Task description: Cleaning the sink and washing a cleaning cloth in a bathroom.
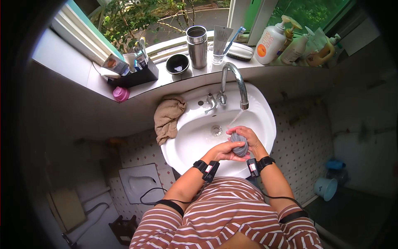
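Note:
A grey, ribbed, rounded object [239, 146] sits between my two hands over the right part of the white sink [184, 147]; its exact kind I cannot make out. From the left, my left hand [226, 151] closes on it, with the thumb across its top. My right hand [248, 136] curls round its far and right sides. Water [236, 118] runs from the curved chrome tap [236, 74] and falls close to my right fingertips. Behind the basin's drain [216, 130], a tap handle [210, 103] stands on the rim. The undersides of both hands are hidden.
A brown cloth [169, 118] drapes over the sink's left rim. Along the windowsill stand a black box [139, 74], a black bowl [177, 64], a steel tumbler [197, 47], a glass [217, 56], a brush [240, 52] and several pump bottles [269, 43]. Cables trail from both wrist straps.

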